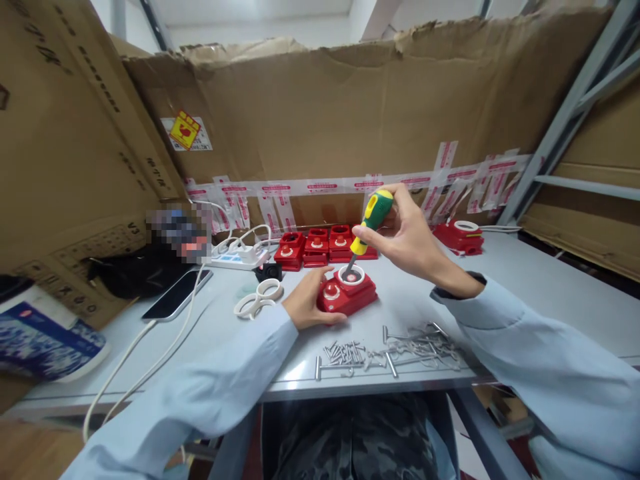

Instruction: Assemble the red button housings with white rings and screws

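A red housing [357,300] with a round red knob and a white ring [352,275] lies on the table in front of me. My left hand [311,300] grips its left side, thumb along the near edge and fingers behind. In my right hand [403,233] is a screwdriver [371,217] with a green and yellow handle, tilted, its shaft pointing down inside the white ring. Whether the tip touches a screw cannot be made out. Loose screws [345,352] and small metal T-shaped bars [391,364] with thin chains lie closer to me.
Several similar red housings [316,248] stand in a row behind, and another red housing [459,238] sits at the right. White rings [257,300] lie left of my hand. Beyond them are a phone [177,295], a power strip [237,257] and white cables. Cardboard [310,120] walls the back.
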Demonstrator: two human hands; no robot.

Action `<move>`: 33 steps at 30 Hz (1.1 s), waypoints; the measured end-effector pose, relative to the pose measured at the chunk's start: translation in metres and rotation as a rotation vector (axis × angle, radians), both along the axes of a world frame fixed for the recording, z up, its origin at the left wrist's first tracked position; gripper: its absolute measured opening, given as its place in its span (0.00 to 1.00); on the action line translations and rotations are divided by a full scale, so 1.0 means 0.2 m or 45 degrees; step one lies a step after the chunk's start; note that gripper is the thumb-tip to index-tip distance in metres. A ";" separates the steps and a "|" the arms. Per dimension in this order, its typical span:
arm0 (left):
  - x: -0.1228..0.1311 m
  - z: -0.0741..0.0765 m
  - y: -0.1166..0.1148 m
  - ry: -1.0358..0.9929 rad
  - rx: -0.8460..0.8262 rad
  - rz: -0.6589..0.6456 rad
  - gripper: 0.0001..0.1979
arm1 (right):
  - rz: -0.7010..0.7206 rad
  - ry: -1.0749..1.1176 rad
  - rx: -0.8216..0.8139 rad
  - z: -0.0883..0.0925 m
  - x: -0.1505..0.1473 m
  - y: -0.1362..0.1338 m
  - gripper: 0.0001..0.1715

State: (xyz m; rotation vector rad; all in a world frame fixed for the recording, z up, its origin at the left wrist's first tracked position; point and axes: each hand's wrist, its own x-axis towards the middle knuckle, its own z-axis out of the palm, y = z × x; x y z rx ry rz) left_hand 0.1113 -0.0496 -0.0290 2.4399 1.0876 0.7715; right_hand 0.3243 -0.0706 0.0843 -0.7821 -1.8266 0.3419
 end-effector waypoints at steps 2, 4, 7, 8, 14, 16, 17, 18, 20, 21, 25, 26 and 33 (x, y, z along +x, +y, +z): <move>0.07 -0.01 -0.02 -0.019 -0.006 -0.059 0.50 | 0.005 -0.053 0.001 -0.02 -0.03 0.00 0.22; 0.10 -0.01 -0.04 -0.002 -0.042 -0.126 0.51 | 0.035 -0.110 -0.003 -0.04 -0.05 -0.01 0.22; 0.09 -0.02 -0.03 0.019 -0.050 -0.157 0.48 | 0.083 -0.172 -0.038 -0.07 -0.06 -0.03 0.23; 0.08 -0.02 -0.03 0.016 -0.037 -0.155 0.47 | 0.092 -0.185 -0.049 -0.08 -0.06 -0.04 0.23; 0.06 0.00 -0.03 -0.012 0.166 -0.274 0.51 | 0.107 -0.253 -0.107 -0.10 -0.02 -0.10 0.24; 0.07 0.01 -0.03 0.019 0.212 -0.265 0.51 | 0.101 -0.257 -0.115 -0.11 -0.01 -0.10 0.24; 0.07 0.02 -0.03 0.032 0.229 -0.259 0.50 | 0.098 -0.258 -0.117 -0.12 -0.01 -0.10 0.24; 0.08 0.02 -0.03 0.040 0.244 -0.259 0.50 | 0.093 -0.259 -0.119 -0.12 -0.01 -0.10 0.24; 0.09 0.04 -0.03 0.042 0.268 -0.270 0.48 | 0.079 -0.257 -0.120 -0.13 0.00 -0.10 0.23; 0.09 0.04 -0.03 0.039 0.274 -0.274 0.48 | 0.072 -0.256 -0.121 -0.14 0.00 -0.10 0.23; 0.10 0.08 -0.04 0.063 0.261 -0.305 0.43 | 0.035 -0.270 -0.108 -0.14 0.00 -0.13 0.23; 0.10 0.09 -0.04 0.077 0.255 -0.325 0.43 | 0.029 -0.286 -0.103 -0.13 0.00 -0.13 0.23; 0.15 0.18 0.02 0.074 0.244 -0.450 0.38 | 0.187 -0.462 -0.184 -0.06 -0.01 -0.15 0.20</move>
